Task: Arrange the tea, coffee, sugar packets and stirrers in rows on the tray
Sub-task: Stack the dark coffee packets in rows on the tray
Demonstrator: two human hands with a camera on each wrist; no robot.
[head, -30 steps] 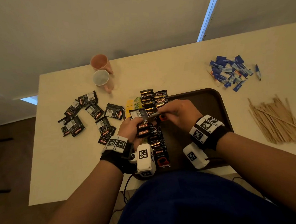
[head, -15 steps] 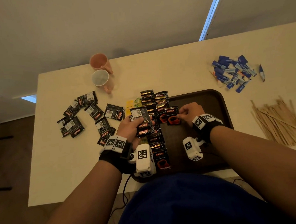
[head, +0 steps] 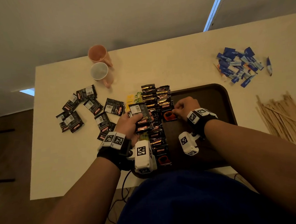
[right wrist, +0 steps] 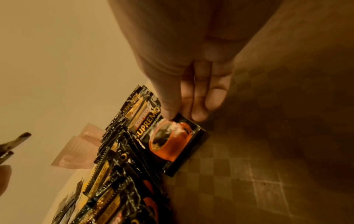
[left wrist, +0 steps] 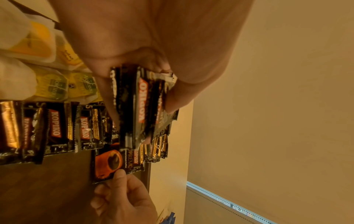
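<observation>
Table: a pale top carried everything; the dark tray sat at its near edge, in front of the person.
Tray: brown, with rounded corners; its right half lay bare, and its left side carried the rows.
Stirrers: a loose wooden heap lay on the table at 3 o'clock from the tray, well apart from both hands.
Loose coffee sachets: black packets lay scattered on the table at 9 o'clock from the tray.
Coffee row: overlapping black-and-gold sachets ran from the tray's far edge to its near edge along the left side.
Sugar packets: a blue and white pile sat at 1 o'clock from the tray, on the table.
Cups: two stood close together at 11 o'clock from the tray, one pink, one with a pale inside.
Tea bags: yellow and green packets lay just left of the coffee row; from the left wrist view they seemed to sit on the tray, though its edge was hidden.
Left hand: fingers and thumb were curled round a stack of sachets, held above the coffee row.
Right hand: thumb and fingertips pinched the corner of a single Kopiko sachet.
Single Kopiko sachet: face up, flat on the tray, just right of the coffee row's far half and touching it.
</observation>
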